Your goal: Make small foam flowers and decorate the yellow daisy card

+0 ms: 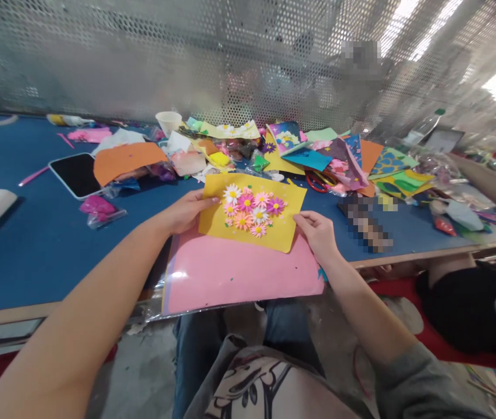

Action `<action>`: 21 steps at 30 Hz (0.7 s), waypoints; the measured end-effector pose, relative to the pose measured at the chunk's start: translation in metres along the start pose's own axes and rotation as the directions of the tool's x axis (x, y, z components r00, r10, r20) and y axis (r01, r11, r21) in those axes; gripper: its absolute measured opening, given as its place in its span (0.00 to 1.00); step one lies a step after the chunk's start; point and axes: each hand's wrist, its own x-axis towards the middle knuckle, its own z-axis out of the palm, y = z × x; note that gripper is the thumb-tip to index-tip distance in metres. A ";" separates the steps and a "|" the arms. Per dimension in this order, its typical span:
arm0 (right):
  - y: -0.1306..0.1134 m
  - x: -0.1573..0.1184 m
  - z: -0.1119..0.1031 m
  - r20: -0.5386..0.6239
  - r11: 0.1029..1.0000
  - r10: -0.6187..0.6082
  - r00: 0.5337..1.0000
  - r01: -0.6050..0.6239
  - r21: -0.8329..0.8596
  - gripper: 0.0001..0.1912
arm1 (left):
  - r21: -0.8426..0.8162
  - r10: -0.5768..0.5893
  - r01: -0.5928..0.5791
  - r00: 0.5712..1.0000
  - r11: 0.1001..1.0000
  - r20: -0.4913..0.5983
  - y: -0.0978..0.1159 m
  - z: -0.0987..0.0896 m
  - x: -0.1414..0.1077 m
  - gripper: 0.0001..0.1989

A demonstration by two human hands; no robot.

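A yellow card (274, 230) with a cluster of pink, white and orange paper daisies (250, 209) glued on it lies over a pink sheet (239, 276) in a clear plastic sleeve. My left hand (189, 210) grips the card's left edge. On the lower right edge of the card rests my right hand (317, 235), its fingers curled over the corner. The pink sheet sits at the table's front edge and overhangs it toward my lap.
The blue table (47, 250) is strewn with coloured paper, cards and plastic bags. Among them are an orange sheet (128, 162), a black tablet (75, 174), red-handled scissors (317, 181) and a paper cup (168, 122). A perforated metal screen stands behind. Another person's dark-clad lap (461, 308) shows at right.
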 end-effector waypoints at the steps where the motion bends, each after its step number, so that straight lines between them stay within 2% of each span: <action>1: 0.000 0.003 0.000 -0.014 1.000 -0.007 1.000 0.007 0.000 0.19 | 0.004 0.004 -0.004 1.000 1.000 -0.001 0.000 0.000 0.000 0.10; 5: -0.002 0.013 -0.002 -0.049 0.999 -0.032 0.998 0.031 -0.011 0.21 | 0.011 -0.004 0.004 1.000 1.000 0.007 0.000 0.000 -0.003 0.10; 8: -0.002 0.014 -0.005 -0.011 0.998 -0.042 0.999 0.041 -0.043 0.21 | -0.005 0.010 -0.010 1.000 1.000 -0.021 -0.002 -0.001 -0.002 0.11; 13: 0.001 0.001 -0.021 0.079 0.988 -0.066 0.995 0.076 -0.131 0.23 | -0.069 0.139 -0.152 0.976 0.986 -0.169 0.001 -0.003 0.008 0.17; 15: 0.003 0.000 -0.038 0.053 0.975 -0.097 0.994 0.105 -0.194 0.20 | -0.092 0.206 -0.237 0.944 0.967 -0.258 0.005 -0.005 0.013 0.17; 17: 0.005 0.003 -0.064 -0.005 0.950 -0.131 0.991 0.124 -0.285 0.17 | -0.108 0.264 -0.317 0.900 0.942 -0.348 0.010 -0.008 0.018 0.17; 19: 0.009 0.010 -0.099 -0.113 0.908 -0.163 0.980 0.104 -0.405 0.14 | -0.119 0.307 -0.390 0.850 0.913 -0.429 0.015 -0.013 0.021 0.17; 21: 0.017 0.015 -0.136 -0.246 0.858 -0.173 0.954 0.024 -0.513 0.15 | -0.129 0.333 -0.448 0.801 0.885 -0.497 0.018 -0.019 0.024 0.18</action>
